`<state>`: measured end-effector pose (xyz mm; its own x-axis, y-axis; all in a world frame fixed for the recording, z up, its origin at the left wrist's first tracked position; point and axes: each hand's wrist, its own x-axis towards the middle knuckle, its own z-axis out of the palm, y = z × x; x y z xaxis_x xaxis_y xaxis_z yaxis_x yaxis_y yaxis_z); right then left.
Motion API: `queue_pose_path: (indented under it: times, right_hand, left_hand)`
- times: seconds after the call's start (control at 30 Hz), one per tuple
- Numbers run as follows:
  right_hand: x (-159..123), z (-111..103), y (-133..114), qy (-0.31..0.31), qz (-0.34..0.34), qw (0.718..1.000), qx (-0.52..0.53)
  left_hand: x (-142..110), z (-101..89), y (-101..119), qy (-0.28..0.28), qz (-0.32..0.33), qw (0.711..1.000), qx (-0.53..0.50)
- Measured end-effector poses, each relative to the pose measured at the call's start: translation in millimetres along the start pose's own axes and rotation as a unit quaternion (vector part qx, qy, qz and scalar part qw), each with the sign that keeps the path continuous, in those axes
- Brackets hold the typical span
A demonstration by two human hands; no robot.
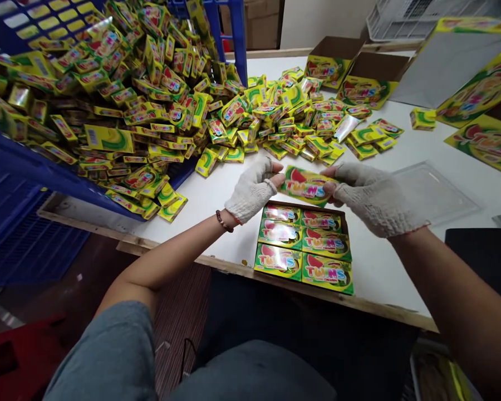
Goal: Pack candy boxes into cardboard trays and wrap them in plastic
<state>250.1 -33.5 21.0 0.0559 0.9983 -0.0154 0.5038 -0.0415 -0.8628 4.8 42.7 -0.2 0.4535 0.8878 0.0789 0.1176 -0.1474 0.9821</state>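
Both of my hands wear white knit gloves with bare fingertips. Between them is a small yellow-green candy box (pixel 304 185) printed "TWINS" with a watermelon slice. My right hand (pixel 365 192) pinches its right end between thumb and fingers. At its left end, the thumb and fingertips of my left hand (pixel 254 188) grip the edge. Just below, an open display carton (pixel 345 223) lies at the table's front edge, filled with several like boxes (pixel 278 262) in two columns, their printed faces up.
A blue crate (pixel 239 33) at the left spills a heap of small candy boxes (pixel 167 111) across the white table (pixel 217 192). Open empty cartons (pixel 328 64) stand at the back, with larger ones (pixel 471 94) at the right. A clear plastic lid (pixel 438 189) lies beyond my right hand.
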Motion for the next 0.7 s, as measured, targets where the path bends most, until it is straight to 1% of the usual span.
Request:
queue_pose_path:
  times: [0.07, 0.1, 0.17, 0.27, 0.37, 0.43, 0.5, 0.6, 0.7]
  right_hand:
    - [2.1, 2.7, 8.6, -0.024, -0.002, 0.998, -0.055]
    - [3.6, 6.8, 12.8, -0.035, -0.018, 0.995, -0.091]
    - [7.0, 18.9, 19.2, -0.056, -0.062, 0.982, -0.171]
    - [9.1, 40.0, 23.2, -0.075, -0.087, 0.957, -0.265]
    - [5.4, 54.7, 24.6, -0.049, -0.098, 0.947, -0.303]
    - [1.2, 58.8, 26.5, -0.036, -0.117, 0.944, -0.308]
    - [-2.4, 59.0, 29.2, -0.035, -0.142, 0.94, -0.308]
    - [-4.3, 55.6, 32.8, -0.062, -0.182, 0.932, -0.308]
    - [-2.0, 53.3, 33.3, -0.105, -0.195, 0.92, -0.322]
  left_hand:
    - [-6.3, -5.4, -9.2, 0.009, 0.052, 0.996, 0.071]
    - [-9.2, -8.0, -13.8, 0.003, 0.076, 0.991, 0.107]
    - [-14.3, -11.4, -21.3, -0.03, 0.119, 0.975, 0.183]
    - [-19.9, -11.8, -26.9, -0.086, 0.179, 0.935, 0.294]
    - [-25.5, -11.8, -28.3, -0.111, 0.224, 0.89, 0.381]
    - [-30.5, -12.9, -28.8, -0.12, 0.244, 0.866, 0.42]
    - [-36.0, -13.9, -29.4, -0.131, 0.258, 0.848, 0.444]
    - [-41.0, -14.0, -30.4, -0.139, 0.267, 0.831, 0.468]
    - [-40.5, -11.7, -32.0, -0.157, 0.247, 0.825, 0.484]
